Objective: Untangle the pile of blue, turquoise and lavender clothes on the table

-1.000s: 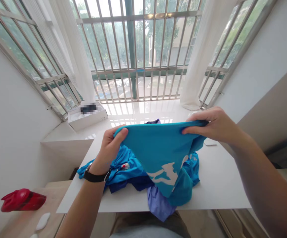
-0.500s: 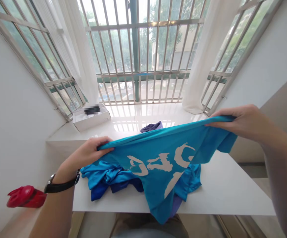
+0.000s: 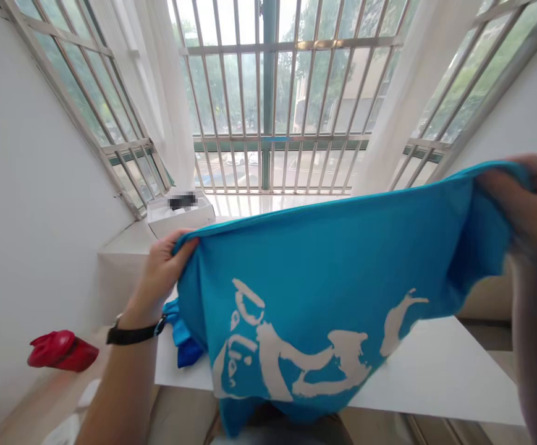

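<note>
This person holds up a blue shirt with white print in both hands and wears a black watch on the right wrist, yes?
No: the black watch is on the left wrist, not the right, as the head view shows. The rest, the blue shirt included, holds.

White tabletop (image 3: pixel 435 371): bunched bright-blue cloth (image 3: pixel 183 340) lies toward its left side, partly hidden. Beyond, white window sill (image 3: pixel 122 247) carries a white box (image 3: pixel 180 221), a pixelated dark item (image 3: pixel 182 201) on top. Left, pale wooden surface (image 3: pixel 50 402) bears a red object (image 3: pixel 62 350).
</note>
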Demonstrator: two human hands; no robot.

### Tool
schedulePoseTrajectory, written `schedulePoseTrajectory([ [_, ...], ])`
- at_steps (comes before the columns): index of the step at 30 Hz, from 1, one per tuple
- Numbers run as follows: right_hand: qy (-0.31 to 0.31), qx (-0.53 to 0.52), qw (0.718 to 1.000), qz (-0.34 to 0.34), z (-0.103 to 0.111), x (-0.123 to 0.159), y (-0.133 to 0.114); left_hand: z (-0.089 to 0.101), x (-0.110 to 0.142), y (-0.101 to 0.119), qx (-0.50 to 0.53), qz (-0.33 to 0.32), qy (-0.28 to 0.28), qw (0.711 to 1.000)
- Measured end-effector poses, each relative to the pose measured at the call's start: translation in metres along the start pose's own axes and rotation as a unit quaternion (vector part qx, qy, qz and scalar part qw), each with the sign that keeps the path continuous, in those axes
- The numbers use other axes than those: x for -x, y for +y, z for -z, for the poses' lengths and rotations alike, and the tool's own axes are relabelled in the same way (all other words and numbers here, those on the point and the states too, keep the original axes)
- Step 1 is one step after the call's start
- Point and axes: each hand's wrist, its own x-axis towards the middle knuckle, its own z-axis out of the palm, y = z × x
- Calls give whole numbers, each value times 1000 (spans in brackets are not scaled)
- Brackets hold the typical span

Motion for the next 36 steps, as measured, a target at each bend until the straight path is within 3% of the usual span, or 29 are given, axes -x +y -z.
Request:
schedulePoseTrajectory([
  [3, -28, -84, 994, -67, -33, 1, 21, -36, -10, -40, -47, 15, -79, 996],
  [6, -54, -71, 985, -146, -49, 5, 57, -61, -5, -72, -58, 30, -135, 989],
  [10, -109, -20, 983, -150, -64, 27, 86, -90, 3, -85, 15, 80, -171, 982],
  [12, -197, 11, 973, -123, -78, 48, 84, -111, 9, -82, 47, 109, -193, 974],
  [14, -344, 26, 935, -79, -97, 75, 76, -134, 18, -75, 71, 124, -247, 959],
  [16, -486, 21, 873, -7, -118, 106, 69, -157, 31, -67, 80, 103, -321, 938],
  [19, -602, 11, 794, 87, -145, 147, 65, -173, 49, -51, 36, 18, -446, 894],
  [21, -610, 13, 782, 126, -152, 159, 70, -168, 54, -42, 1, -51, -494, 868],
  [23, -586, 10, 799, 131, -148, 156, 76, -149, 53, -40, -24, -91, -489, 867],
  [26, -514, -1, 853, 95, -122, 125, 85, -106, 50, -58, -106, -74, -405, 905],
  [28, -415, 14, 907, 76, -100, 99, 90, -77, 54, -83, -218, -39, -324, 920],
  [31, -275, 56, 958, 64, -79, 71, 97, -46, 72, -125, -371, -32, -244, 895],
  [33, -260, 83, 960, 65, -81, 67, 102, -36, 88, -147, -433, -35, -176, 883],
  [36, -354, 147, 921, 70, -102, 79, 113, -31, 105, -165, -459, -6, -95, 884],
])
